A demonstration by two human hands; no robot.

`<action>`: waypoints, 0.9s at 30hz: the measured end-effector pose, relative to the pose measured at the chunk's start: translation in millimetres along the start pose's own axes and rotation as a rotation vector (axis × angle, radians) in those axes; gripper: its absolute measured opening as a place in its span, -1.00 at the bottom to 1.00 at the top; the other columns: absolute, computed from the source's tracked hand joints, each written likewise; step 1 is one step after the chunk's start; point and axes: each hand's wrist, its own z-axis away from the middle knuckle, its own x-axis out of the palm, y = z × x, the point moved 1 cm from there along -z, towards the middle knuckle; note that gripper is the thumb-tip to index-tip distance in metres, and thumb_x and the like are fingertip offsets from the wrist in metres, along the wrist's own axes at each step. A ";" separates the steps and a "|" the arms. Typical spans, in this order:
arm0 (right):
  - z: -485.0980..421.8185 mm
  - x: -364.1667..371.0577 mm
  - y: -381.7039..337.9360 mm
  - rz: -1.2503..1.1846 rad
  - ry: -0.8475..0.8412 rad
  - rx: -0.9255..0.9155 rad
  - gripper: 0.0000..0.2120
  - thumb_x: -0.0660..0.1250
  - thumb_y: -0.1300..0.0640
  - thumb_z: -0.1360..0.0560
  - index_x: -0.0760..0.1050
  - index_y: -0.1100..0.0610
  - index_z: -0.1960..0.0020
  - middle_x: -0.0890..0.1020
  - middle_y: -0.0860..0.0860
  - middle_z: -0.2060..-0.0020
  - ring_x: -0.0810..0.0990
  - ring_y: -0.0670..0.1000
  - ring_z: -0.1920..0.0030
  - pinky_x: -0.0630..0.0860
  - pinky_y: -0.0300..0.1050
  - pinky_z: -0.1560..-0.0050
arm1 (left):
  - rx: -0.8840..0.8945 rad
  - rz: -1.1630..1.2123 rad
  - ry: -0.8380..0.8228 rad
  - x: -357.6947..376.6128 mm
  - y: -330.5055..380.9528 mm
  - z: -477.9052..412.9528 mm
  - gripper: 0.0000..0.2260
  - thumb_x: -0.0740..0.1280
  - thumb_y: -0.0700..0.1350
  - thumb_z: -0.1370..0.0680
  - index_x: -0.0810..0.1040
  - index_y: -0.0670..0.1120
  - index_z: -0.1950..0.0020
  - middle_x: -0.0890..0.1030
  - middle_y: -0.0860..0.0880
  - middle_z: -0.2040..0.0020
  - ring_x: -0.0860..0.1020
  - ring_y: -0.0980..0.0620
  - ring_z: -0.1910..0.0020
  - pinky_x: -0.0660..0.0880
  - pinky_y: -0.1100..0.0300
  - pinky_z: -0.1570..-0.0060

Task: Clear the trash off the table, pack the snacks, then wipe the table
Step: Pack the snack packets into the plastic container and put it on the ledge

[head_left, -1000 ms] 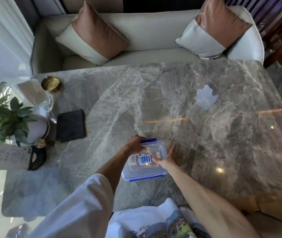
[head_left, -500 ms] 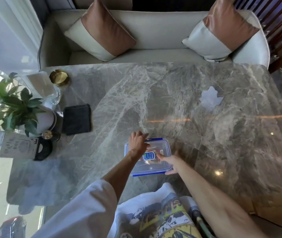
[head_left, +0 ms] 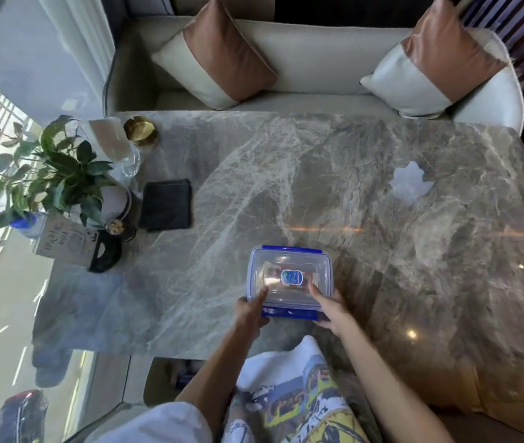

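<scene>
A clear plastic container (head_left: 289, 276) with blue clips and its lid on sits on the marble table (head_left: 286, 174) near the front edge. A packaged snack shows through the lid. My left hand (head_left: 249, 310) grips its near left corner, thumb on the lid. My right hand (head_left: 329, 306) grips the near right corner, thumb on the lid, fingers at the blue front clip (head_left: 288, 312). A folded dark cloth (head_left: 166, 204) lies at the left. A crumpled white tissue (head_left: 411, 183) lies at the far right.
At the left edge stand a potted plant (head_left: 59, 180), a gold dish (head_left: 141, 132), a glass holder with napkins (head_left: 115, 145), a card sign (head_left: 62, 243) and a black object (head_left: 105, 257). A sofa (head_left: 318, 59) with two cushions lies beyond the table.
Both hands moved from the container's top and far side to its near edge. They now hold the near corners by the front clip. The camera view shifted slightly.
</scene>
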 end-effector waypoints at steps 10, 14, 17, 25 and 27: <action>13.4 2.4 -21.4 -0.178 0.016 0.292 -0.48 0.58 -0.02 -0.27 0.43 0.27 0.00 0.62 0.19 -0.08 0.63 0.15 0.02 0.59 -0.06 0.24 | -0.192 0.086 -0.019 15.4 25.9 15.5 -0.58 0.22 -0.23 -0.62 0.25 -0.29 -0.46 0.45 -0.27 -0.22 0.47 -0.23 -0.32 0.44 -0.02 -0.22; 15.0 -2.2 -28.0 -0.156 0.007 0.307 -0.41 0.58 0.06 -0.27 0.45 0.28 -0.16 0.61 0.21 -0.11 0.63 0.19 -0.08 0.63 0.02 -0.06 | -0.233 -0.040 0.045 20.1 39.4 19.4 -0.55 0.27 -0.22 -0.59 0.26 -0.30 -0.45 0.40 -0.24 -0.39 0.46 -0.14 -0.28 0.43 0.00 -0.27; 19.6 -11.0 -32.7 0.145 -0.040 0.236 -0.23 0.53 -0.07 -0.34 0.33 0.26 -0.40 0.47 0.21 -0.33 0.51 0.22 -0.28 0.52 0.07 -0.26 | -0.210 0.095 0.059 18.1 38.7 14.2 -0.54 0.32 -0.27 -0.54 0.30 -0.26 -0.42 0.41 -0.25 -0.33 0.47 -0.17 -0.22 0.51 -0.06 -0.09; 11.8 2.8 -109.6 1.010 0.021 -0.603 -0.32 0.19 -0.14 -0.59 0.02 0.09 -0.58 0.12 0.08 -0.57 0.12 0.08 -0.56 0.13 0.01 -0.53 | -0.141 0.028 0.084 23.5 7.1 18.3 -0.46 0.27 0.04 -0.56 0.25 -0.16 -0.47 0.34 -0.23 -0.42 0.37 -0.27 -0.38 0.43 -0.18 -0.23; 6.1 18.0 -120.0 1.008 -0.144 -0.553 -0.38 0.17 -0.11 -0.60 0.07 0.07 -0.57 0.19 0.06 -0.55 0.22 0.08 -0.53 0.19 0.00 -0.51 | -0.189 0.071 -0.005 41.6 -8.3 28.7 -0.45 0.30 0.02 -0.55 0.23 -0.17 -0.46 0.32 -0.23 -0.40 0.34 -0.25 -0.37 0.39 -0.17 -0.23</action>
